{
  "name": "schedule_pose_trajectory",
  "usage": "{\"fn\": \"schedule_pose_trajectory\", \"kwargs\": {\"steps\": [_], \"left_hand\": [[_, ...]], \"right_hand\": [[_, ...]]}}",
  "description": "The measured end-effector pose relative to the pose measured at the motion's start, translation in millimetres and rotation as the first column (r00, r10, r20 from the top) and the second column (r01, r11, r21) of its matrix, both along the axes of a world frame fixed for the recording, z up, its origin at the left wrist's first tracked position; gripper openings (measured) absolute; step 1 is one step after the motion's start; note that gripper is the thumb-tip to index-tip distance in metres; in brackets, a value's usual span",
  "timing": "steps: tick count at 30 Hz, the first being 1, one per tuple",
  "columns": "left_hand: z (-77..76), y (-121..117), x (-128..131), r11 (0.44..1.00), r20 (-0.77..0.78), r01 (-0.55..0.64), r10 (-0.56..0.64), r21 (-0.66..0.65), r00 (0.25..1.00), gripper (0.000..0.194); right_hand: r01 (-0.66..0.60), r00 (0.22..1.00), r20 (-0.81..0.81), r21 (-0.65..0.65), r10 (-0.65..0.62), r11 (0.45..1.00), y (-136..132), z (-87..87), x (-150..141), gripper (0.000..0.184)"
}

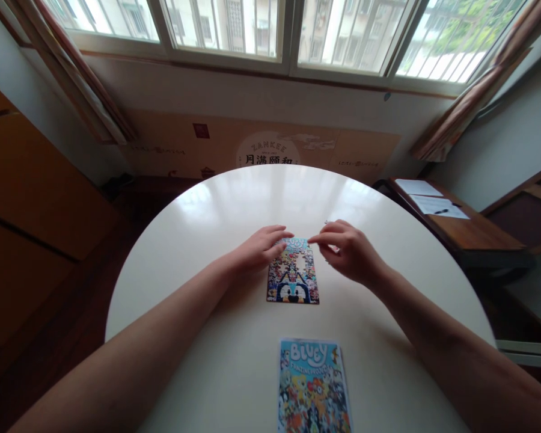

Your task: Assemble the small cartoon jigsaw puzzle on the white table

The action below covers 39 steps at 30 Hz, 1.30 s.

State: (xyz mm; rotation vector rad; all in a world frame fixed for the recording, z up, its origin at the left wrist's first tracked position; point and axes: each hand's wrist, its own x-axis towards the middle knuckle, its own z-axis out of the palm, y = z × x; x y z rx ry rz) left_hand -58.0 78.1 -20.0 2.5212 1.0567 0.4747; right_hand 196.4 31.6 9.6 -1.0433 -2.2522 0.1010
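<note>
A jigsaw puzzle (293, 282) with a blue cartoon dog's face at its near edge lies on the white round table (216, 373). Bare gaps show in its upper middle, where pieces are absent. My left hand (265, 245) lies over its upper left side with fingers stretched out, touching it. At the upper right corner, my right hand (349, 249) points its index fingertip at the puzzle's edge, thumb apart and other fingers curled. A few loose puzzle pieces (327, 223) peek out around the right hand, partly hidden by it.
Nearer to me lies a printed Bluey picture sheet (314, 385). A brown side table (482, 231) with papers (439, 206) and a pen stands at the right. Beyond the table are a printed cardboard panel (162, 141) and barred windows. An orange-brown cabinet (31, 198) is at the left.
</note>
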Motion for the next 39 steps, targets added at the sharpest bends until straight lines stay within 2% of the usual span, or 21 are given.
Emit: {"fn": "schedule_pose_trajectory", "kwargs": {"steps": [2,4,6,8,10,12,16,19,22,25,29,31,35,39], "left_hand": [[0.9,0,2,0.999,0.026,-0.049,0.049,-0.01,0.998,0.04],[2.7,-4,6,0.996,0.004,-0.085,0.085,-0.016,0.996,0.044],[5.0,-8,12,0.993,-0.037,-0.118,0.117,-0.01,0.992,0.051],[7.1,-13,16,0.989,-0.085,-0.148,0.147,-0.007,0.985,0.059],[8.3,-16,18,0.986,-0.13,-0.167,0.164,-0.014,0.978,0.065],[8.3,-17,19,0.986,-0.167,-0.166,0.161,-0.014,0.973,0.068],[5.7,-16,19,0.989,-0.198,-0.147,0.15,0.03,0.969,0.071],[3.3,-15,20,0.989,-0.207,-0.142,0.147,0.039,0.967,0.069],[1.4,-14,22,0.991,-0.221,-0.127,0.135,0.049,0.966,0.068],[-0.4,-13,22,0.993,-0.198,-0.107,0.116,0.054,0.973,0.065],[-1.4,-8,18,0.994,-0.07,-0.1,0.103,0.044,0.992,0.057],[-0.6,-6,14,0.991,-0.005,-0.121,0.122,0.057,0.993,0.054],[4.6,-5,10,0.982,0.118,-0.161,0.15,0.094,0.982,0.047],[9.6,-6,9,0.969,0.226,-0.194,0.157,0.155,0.961,0.04]], "right_hand": [[0.146,0.979,-0.156,0.063,-0.135,0.987,11,-0.6,16,0.026],[0.299,0.924,-0.273,0.074,-0.269,0.952,24,-7.2,34,0.023],[0.404,0.857,-0.359,0.027,-0.369,0.914,38,-20.0,50,0.023],[0.459,0.806,-0.397,-0.052,-0.44,0.887,51,-35.6,63,0.025],[0.47,0.807,-0.343,-0.119,-0.48,0.875,61,-49.7,71,0.031],[0.443,0.84,-0.272,-0.155,-0.469,0.883,66,-59.2,73,0.036],[0.385,0.908,-0.11,-0.165,-0.404,0.908,67,-65.4,65,0.044],[0.385,0.923,0.068,-0.189,-0.379,0.903,66,-65.0,60,0.046],[0.403,0.912,0.165,-0.201,-0.375,0.893,64,-62.5,60,0.043],[0.43,0.898,0.188,-0.179,-0.398,0.885,61,-56.1,63,0.039],[0.457,0.884,0.188,-0.162,-0.427,0.875,53,-38.5,72,0.027],[0.482,0.869,0.248,-0.226,-0.429,0.846,49,-27.5,77,0.023],[0.539,0.836,0.355,-0.393,-0.418,0.745,44,-10.9,88,0.02],[0.53,0.843,0.363,-0.435,-0.397,0.728,42,-5.2,98,0.029]]}}
